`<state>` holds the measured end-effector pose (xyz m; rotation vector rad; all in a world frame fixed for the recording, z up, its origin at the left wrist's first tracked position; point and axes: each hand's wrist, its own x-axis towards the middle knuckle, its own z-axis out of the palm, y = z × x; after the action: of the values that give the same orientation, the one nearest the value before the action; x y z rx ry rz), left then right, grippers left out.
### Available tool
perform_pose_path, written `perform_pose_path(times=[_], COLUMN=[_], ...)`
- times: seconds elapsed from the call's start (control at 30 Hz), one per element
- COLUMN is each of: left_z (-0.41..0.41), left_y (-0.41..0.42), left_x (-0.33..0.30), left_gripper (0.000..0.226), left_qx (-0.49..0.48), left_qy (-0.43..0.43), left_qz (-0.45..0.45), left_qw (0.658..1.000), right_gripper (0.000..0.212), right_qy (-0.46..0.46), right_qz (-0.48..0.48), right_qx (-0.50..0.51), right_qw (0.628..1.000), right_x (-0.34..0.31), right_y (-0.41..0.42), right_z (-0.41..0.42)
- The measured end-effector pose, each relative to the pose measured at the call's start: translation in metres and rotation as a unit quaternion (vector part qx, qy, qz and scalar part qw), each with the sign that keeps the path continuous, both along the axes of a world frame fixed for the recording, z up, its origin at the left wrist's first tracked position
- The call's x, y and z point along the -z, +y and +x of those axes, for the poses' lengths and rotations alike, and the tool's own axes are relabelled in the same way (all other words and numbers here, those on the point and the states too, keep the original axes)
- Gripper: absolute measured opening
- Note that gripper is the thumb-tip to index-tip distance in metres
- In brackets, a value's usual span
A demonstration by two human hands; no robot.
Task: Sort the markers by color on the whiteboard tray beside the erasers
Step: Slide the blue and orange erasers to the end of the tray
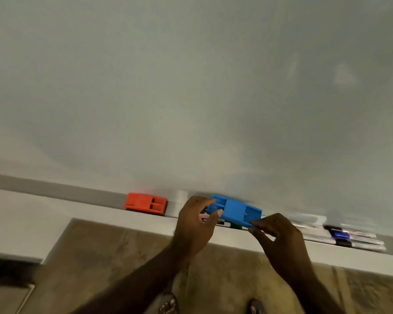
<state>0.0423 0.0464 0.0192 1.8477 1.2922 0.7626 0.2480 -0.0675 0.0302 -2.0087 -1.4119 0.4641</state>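
Both hands grip the blue eraser (235,211) over the tray (175,203): left hand (195,223) pinches its 9 o'clock end between thumb and fingers, right hand (279,234) pinches its 4 o'clock corner. Under it lie markers (216,221), blurred, one with green showing. More markers (349,236), blue and black capped, lie at 3 o'clock. The red eraser (145,203) sits at 9 o'clock, apart
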Motion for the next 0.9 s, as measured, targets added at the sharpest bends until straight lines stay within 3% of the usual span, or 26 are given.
perform_pose_path(times=[0.5,0.6,0.73,0.9], left_z=[-0.256,-0.29,-0.32,-0.343], left_y=[0.086,0.105,0.13,0.154], left_x=[0.008,0.016,0.029,0.047], left_gripper=[0.031,0.033,0.035,0.036], left_qx=[-0.251,-0.273,-0.295,-0.292], left_qy=[0.021,0.033,0.049,0.068], left_qz=[0.019,0.008,-0.001,0.002], left_qw=[0.968,0.961,0.954,0.954], right_gripper=[0.025,0.024,0.013,0.009], right_qy=[-0.017,-0.045,-0.148,-0.174], right_qz=[-0.034,-0.034,0.017,-0.006], right_qx=[-0.189,-0.226,-0.254,-0.275], right_qw=[0.981,0.972,0.956,0.946], right_x=[0.018,0.023,0.033,0.05], right_y=[0.154,0.183,0.21,0.237], right_z=[-0.259,-0.294,-0.328,-0.361])
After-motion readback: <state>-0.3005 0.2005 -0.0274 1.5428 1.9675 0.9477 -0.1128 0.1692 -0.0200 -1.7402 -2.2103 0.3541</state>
